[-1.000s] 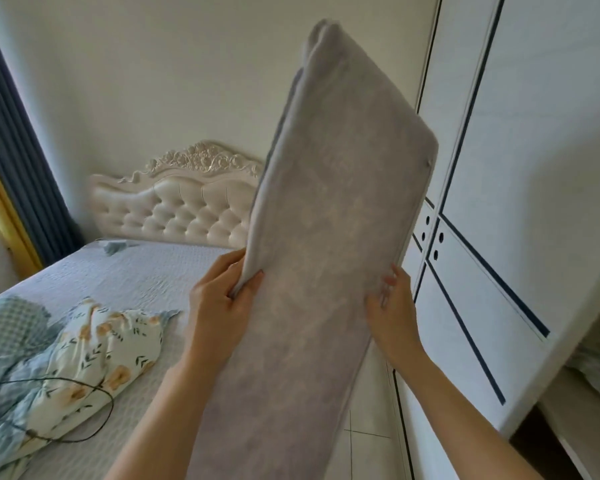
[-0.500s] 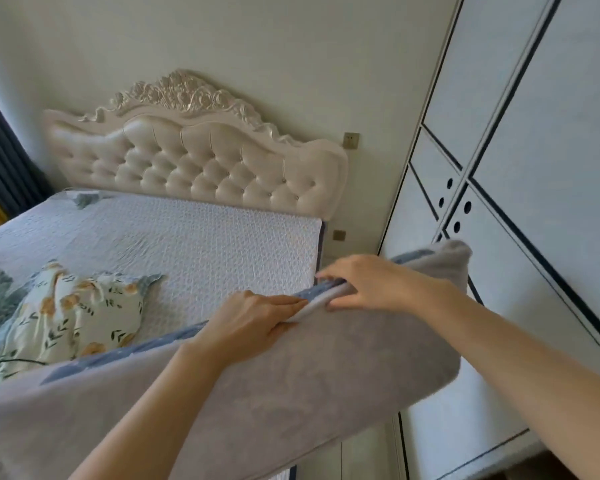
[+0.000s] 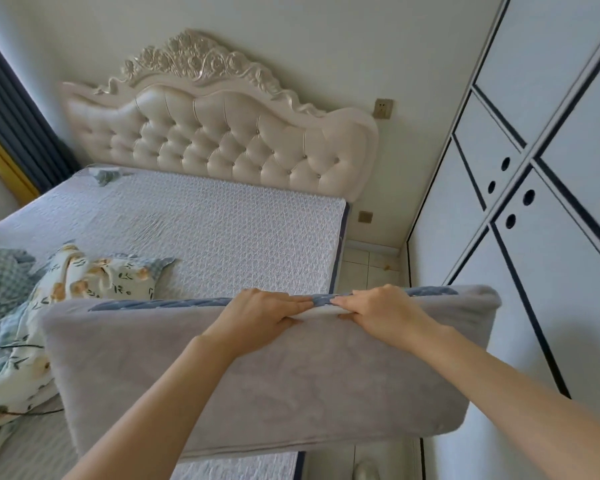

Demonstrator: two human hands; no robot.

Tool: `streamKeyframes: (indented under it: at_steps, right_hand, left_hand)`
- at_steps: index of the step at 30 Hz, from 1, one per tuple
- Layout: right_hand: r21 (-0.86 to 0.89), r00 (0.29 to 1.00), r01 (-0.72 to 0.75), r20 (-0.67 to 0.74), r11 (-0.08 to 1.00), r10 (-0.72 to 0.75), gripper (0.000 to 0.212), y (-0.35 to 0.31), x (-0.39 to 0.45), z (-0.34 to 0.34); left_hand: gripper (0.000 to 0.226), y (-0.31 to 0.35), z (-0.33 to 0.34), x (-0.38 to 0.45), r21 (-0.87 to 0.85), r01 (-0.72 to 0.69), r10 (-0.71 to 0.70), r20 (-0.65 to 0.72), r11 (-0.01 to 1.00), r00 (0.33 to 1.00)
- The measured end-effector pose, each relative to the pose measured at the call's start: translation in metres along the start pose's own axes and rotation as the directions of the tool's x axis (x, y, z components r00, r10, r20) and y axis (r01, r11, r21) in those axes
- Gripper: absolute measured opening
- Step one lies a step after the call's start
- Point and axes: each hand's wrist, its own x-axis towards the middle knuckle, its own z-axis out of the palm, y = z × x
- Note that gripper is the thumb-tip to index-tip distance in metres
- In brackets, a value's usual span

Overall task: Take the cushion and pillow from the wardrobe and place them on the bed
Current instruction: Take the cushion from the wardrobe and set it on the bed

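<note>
A long grey cushion (image 3: 326, 386) with a blue quilted far edge lies flat and level across the near right side of the bed (image 3: 205, 230). My left hand (image 3: 257, 315) and my right hand (image 3: 383, 306) sit side by side on its far edge, fingers curled over it and gripping. The cushion's right end hangs past the mattress edge, over the gap by the white wardrobe (image 3: 534, 202). A floral pillow (image 3: 94, 275) lies on the bed at the left, just beyond the cushion's left end.
A tufted cream headboard (image 3: 222, 140) stands at the far end of the bed. A checked blue blanket (image 3: 0, 282) and a thin black cable (image 3: 11, 348) lie at the left. A narrow tiled floor strip (image 3: 368, 265) separates bed and wardrobe. Dark curtains (image 3: 11, 112) hang far left.
The cushion has swung down from upright to flat. Both hands moved to its far edge and carried it over the bed; since half a second ago it has levelled out.
</note>
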Motion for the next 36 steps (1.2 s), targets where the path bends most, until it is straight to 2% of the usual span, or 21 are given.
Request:
streamKeyframes:
  at_steps: [2, 5, 7, 9, 11, 12, 14, 16, 17, 19, 21, 23, 25, 27, 29, 33, 36]
  right_hand:
    - [-0.031, 0.998, 0.010, -0.059, 0.999, -0.012, 0.038, 0.021, 0.015, 0.009]
    - [-0.049, 0.993, -0.053, -0.110, 0.997, 0.047, 0.034, 0.055, 0.044, 0.021]
    - [-0.060, 0.987, -0.092, -0.140, 0.994, 0.082, 0.033, 0.080, 0.060, 0.024]
    - [-0.032, 0.980, -0.117, -0.165, 0.993, 0.110, 0.029, 0.108, 0.074, 0.023]
    - [-0.065, 0.967, -0.123, -0.231, 0.990, 0.104, 0.015, 0.131, 0.088, 0.019]
    - [-0.066, 0.957, -0.126, -0.271, 0.990, 0.103, 0.008, 0.142, 0.094, 0.016]
    - [-0.041, 0.927, -0.106, -0.365, 0.993, 0.084, 0.014, 0.163, 0.106, 0.015]
    - [-0.018, 0.876, -0.052, -0.482, 0.998, 0.037, 0.017, 0.183, 0.119, 0.015]
    - [-0.015, 0.846, -0.011, -0.534, 1.000, 0.001, 0.017, 0.193, 0.126, 0.015]
    - [-0.017, 0.802, 0.081, -0.592, 0.997, -0.075, 0.016, 0.207, 0.143, 0.017]
    - [-0.022, 0.791, 0.154, -0.597, 0.988, -0.136, 0.016, 0.216, 0.161, 0.019]
    - [-0.031, 0.779, 0.207, -0.600, 0.978, -0.184, 0.018, 0.225, 0.180, 0.024]
    - [-0.034, 0.771, 0.234, -0.603, 0.972, -0.207, 0.022, 0.238, 0.200, 0.031]
    - [-0.017, 0.775, 0.249, -0.596, 0.968, -0.209, 0.025, 0.252, 0.223, 0.036]
    - [-0.008, 0.785, 0.252, -0.584, 0.968, -0.209, 0.028, 0.267, 0.252, 0.041]
    - [0.004, 0.813, 0.252, -0.544, 0.968, -0.209, 0.030, 0.305, 0.313, 0.043]
    - [0.022, 0.856, 0.241, -0.475, 0.970, -0.202, 0.028, 0.333, 0.355, 0.044]
  left_hand:
    - [0.039, -0.004, 0.009, 0.022, -0.080, 0.155, -0.154, 0.010, 0.985, 0.988]
    - [0.038, -0.017, 0.020, 0.059, -0.152, 0.381, -0.382, 0.026, 0.912, 0.924]
    - [0.031, -0.034, 0.027, 0.083, -0.199, 0.531, -0.536, 0.033, 0.824, 0.843]
    - [0.026, -0.048, 0.035, 0.105, -0.248, 0.679, -0.693, 0.042, 0.691, 0.720]
    - [0.030, -0.056, 0.045, 0.127, -0.350, 0.794, -0.815, 0.126, 0.497, 0.566]
    - [0.032, -0.056, 0.050, 0.140, -0.432, 0.825, -0.847, 0.214, 0.364, 0.486]
    - [0.036, -0.051, 0.055, 0.166, -0.592, 0.806, -0.817, 0.450, 0.029, 0.360]
    - [0.052, -0.044, 0.058, 0.199, -0.672, 0.696, -0.708, 0.619, -0.254, 0.340]
    - [0.061, -0.042, 0.059, 0.218, -0.693, 0.627, -0.666, 0.659, -0.356, 0.350]
    - [0.068, -0.041, 0.060, 0.260, -0.723, 0.487, -0.648, 0.676, -0.490, 0.351]
    - [0.082, -0.048, 0.062, 0.296, -0.746, 0.369, -0.701, 0.658, -0.555, 0.275]
    - [0.084, -0.060, 0.064, 0.322, -0.747, 0.330, -0.722, 0.656, -0.578, 0.220]
    - [0.075, -0.076, 0.068, 0.340, -0.747, 0.340, -0.730, 0.652, -0.572, 0.203]
    - [0.067, -0.094, 0.072, 0.359, -0.754, 0.288, -0.759, 0.640, -0.590, 0.122]
    - [0.051, -0.113, 0.074, 0.386, -0.774, 0.226, -0.781, 0.620, -0.592, 0.073]
    - [0.034, -0.155, 0.082, 0.443, -0.805, 0.150, -0.811, 0.584, -0.575, 0.026]
    - [0.012, -0.188, 0.095, 0.475, -0.821, 0.124, -0.826, 0.564, -0.558, 0.015]
